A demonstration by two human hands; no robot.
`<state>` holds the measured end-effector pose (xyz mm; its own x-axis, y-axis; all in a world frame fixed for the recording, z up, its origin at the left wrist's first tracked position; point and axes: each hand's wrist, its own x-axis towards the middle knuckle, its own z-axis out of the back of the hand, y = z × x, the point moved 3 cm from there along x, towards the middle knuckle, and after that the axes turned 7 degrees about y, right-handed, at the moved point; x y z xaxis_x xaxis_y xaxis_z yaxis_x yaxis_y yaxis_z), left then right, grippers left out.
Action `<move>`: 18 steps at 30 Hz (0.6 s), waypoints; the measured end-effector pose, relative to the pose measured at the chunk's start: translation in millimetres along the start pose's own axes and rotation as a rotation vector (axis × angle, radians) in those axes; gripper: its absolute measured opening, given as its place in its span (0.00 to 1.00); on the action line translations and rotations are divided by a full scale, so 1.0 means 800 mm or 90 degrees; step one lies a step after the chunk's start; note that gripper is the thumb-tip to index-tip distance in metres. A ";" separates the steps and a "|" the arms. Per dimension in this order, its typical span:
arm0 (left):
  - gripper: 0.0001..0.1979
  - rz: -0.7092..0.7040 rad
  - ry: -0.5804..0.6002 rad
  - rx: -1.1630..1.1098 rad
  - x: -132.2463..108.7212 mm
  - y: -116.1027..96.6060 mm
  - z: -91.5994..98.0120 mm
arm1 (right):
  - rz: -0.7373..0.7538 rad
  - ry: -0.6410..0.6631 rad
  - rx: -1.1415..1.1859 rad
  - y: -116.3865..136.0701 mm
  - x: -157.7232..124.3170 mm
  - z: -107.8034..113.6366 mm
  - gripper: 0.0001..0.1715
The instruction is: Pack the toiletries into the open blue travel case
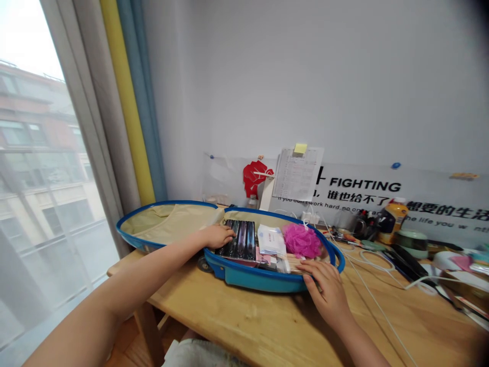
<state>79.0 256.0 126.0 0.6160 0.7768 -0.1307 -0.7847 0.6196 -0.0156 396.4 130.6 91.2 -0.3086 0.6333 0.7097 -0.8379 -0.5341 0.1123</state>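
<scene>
A small blue suitcase (pixel 263 283) lies spread open on the wooden table, its beige-lined lid (pixel 191 223) folded out to the left. My left hand (pixel 217 236) reaches into the packed half, fingers resting on the left end of a flat pack of dark, slim items (pixel 241 239); their kind I cannot make out. My right hand (pixel 326 283) lies over the front right rim, thumb apart, fingertips by a bundle of thin wooden sticks (pixel 292 263). A bright pink bath puff (pixel 301 240) and a white packet (pixel 271 239) sit between the hands, farther back.
Cables (pixel 367 285) run over the table (pixel 275 326) right of the suitcase. Behind them stand a yellow bottle (pixel 394 219), a glass mug (pixel 349 224) and a greenish jar (pixel 411 243). Papers (pixel 296 173) hang at the wall. Curtains (pixel 128 102) border the window on the left.
</scene>
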 end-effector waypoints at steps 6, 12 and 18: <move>0.28 0.033 0.010 -0.049 0.003 -0.004 0.001 | -0.008 0.008 0.000 -0.003 -0.001 -0.003 0.19; 0.48 0.061 0.151 -0.104 0.004 -0.019 -0.007 | -0.008 0.006 0.011 -0.001 0.000 -0.001 0.20; 0.51 0.054 0.165 -0.126 0.007 -0.018 -0.010 | -0.009 0.005 0.009 0.000 0.000 0.000 0.19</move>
<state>93.4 250.5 117.9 0.5304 0.7544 -0.3867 -0.8459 0.5009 -0.1831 396.4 130.8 90.9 -0.3005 0.6455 0.7021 -0.8357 -0.5331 0.1324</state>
